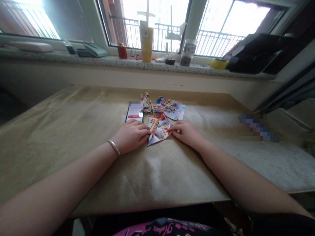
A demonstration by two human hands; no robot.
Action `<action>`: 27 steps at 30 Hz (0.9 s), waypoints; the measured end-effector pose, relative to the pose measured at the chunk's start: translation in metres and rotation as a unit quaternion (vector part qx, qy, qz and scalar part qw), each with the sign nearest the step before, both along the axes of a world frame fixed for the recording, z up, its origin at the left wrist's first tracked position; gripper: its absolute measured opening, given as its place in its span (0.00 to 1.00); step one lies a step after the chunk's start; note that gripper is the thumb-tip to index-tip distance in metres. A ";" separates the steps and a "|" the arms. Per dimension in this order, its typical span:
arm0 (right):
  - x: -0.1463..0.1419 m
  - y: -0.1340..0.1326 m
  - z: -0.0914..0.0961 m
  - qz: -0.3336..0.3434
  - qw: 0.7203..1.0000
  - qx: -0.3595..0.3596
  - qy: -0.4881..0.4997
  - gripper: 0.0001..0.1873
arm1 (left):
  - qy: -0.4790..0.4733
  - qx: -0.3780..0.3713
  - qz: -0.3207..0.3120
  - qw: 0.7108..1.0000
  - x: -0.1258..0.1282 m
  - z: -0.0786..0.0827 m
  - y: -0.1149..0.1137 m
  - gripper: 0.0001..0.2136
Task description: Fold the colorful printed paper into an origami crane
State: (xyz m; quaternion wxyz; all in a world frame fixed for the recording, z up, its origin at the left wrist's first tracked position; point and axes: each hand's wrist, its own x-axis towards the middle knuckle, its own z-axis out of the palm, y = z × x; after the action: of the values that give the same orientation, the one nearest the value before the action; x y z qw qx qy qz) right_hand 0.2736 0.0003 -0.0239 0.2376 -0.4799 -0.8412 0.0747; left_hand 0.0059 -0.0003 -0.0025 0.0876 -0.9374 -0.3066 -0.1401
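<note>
A printed, colourful sheet of paper (162,131), folded into a pointed shape, lies flat on the table between my hands. My left hand (133,135), with a silver bangle at the wrist, has its fingers curled down onto the paper's left edge. At the right corner, my right hand (185,132) pinches the paper between thumb and fingers. Just beyond my left hand lies a phone (135,110) with its screen lit. A folded paper piece (147,103) stands beside the phone. Behind the sheet are several more printed papers (174,108), overlapping.
A brownish cover lies over the table (98,170). Far to the right rests a blurred blue item (258,127). Along the windowsill (98,62) stand a tall yellow drink cup (147,42), a red container (122,51), a clear cup (188,53) and a black bag (256,54).
</note>
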 end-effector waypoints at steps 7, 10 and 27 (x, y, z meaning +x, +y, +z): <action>-0.004 -0.011 0.010 0.037 0.994 0.067 -0.074 0.09 | 0.018 0.014 0.017 1.000 -0.002 -0.004 0.002 0.15; -0.006 -0.012 0.013 0.100 0.990 0.084 -0.060 0.08 | 0.025 0.016 0.012 0.999 -0.003 -0.006 0.004 0.15; -0.010 -0.015 0.017 0.200 0.978 -0.052 0.006 0.07 | 0.016 0.008 -0.076 0.997 0.000 -0.012 0.009 0.14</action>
State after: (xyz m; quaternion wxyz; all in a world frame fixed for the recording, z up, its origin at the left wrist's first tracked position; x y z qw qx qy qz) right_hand 0.2640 -0.0145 -0.0074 0.1976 -0.3127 -0.9139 0.1672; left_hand 0.0055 0.0085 -0.0150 0.0896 -0.9594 -0.2317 -0.1336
